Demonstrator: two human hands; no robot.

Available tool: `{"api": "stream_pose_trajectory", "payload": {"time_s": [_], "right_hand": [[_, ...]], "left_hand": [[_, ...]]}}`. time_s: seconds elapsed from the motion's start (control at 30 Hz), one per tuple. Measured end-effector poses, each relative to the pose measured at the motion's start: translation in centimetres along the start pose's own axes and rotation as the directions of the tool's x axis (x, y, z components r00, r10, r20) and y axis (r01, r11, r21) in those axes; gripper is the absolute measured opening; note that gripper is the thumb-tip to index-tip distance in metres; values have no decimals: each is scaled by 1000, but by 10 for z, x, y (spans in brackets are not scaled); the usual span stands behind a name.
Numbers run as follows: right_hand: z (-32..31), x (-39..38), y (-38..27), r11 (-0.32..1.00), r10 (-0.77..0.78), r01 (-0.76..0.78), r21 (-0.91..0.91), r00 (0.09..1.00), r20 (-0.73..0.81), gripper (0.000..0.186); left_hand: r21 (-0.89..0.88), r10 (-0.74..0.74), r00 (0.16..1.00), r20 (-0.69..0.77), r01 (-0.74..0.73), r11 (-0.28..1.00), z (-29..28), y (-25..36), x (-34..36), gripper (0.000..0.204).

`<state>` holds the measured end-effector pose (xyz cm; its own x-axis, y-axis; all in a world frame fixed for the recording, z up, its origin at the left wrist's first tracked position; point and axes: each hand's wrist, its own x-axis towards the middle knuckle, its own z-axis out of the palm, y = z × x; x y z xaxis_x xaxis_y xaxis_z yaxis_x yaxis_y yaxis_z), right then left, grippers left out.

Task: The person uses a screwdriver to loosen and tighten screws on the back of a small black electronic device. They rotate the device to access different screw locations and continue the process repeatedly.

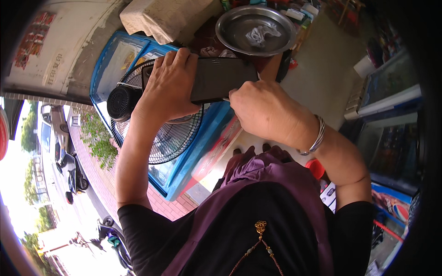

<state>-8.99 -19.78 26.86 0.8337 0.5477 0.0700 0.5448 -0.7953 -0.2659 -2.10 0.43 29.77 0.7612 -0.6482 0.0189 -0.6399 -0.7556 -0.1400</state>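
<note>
In front of me my left hand [171,83] is wrapped over the left end of a dark, flat smartphone [218,78], lying lengthwise across the view. Close against the phone's lower right corner is my right hand [269,110], its fingers curled into a fist. A tiny pale tip shows by its thumb; what those fingers hold is hidden. Just beyond and below the phone stands a black fan [170,140] with a round wire cage, partly covered by my left hand and forearm.
A blue-framed glass case [177,177] is behind the fan. Farther off, a metal basin [230,39] holds a crumpled clear bag [261,35], beside a cloth-covered box [159,20]. Glass-fronted coolers [391,142] line the right. A street with parked scooters [71,172] is at left.
</note>
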Motion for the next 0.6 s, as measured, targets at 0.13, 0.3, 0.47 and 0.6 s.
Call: {"api": "stream_pose_trajectory", "payload": {"time_s": [0.13,0.3,0.47,0.6], "right_hand": [[8,-14,-19,983,159,-148,104,982,-105,15],[79,-18,-42,698,547,-195,689,765,-338,16],[90,-12,-69,-270,676,37,962,719,162,22],[87,-10,-76,-606,584,211,767,772,249,23]], "left_hand": [[-23,37,999,-23,-37,999,-4,-9,-2,98],[15,107,993,-43,-107,994,-3,-19,4,99],[23,135,991,-15,-135,991,-1,-23,1,103],[25,148,989,-24,-147,989,-2,-25,1,104]]}}
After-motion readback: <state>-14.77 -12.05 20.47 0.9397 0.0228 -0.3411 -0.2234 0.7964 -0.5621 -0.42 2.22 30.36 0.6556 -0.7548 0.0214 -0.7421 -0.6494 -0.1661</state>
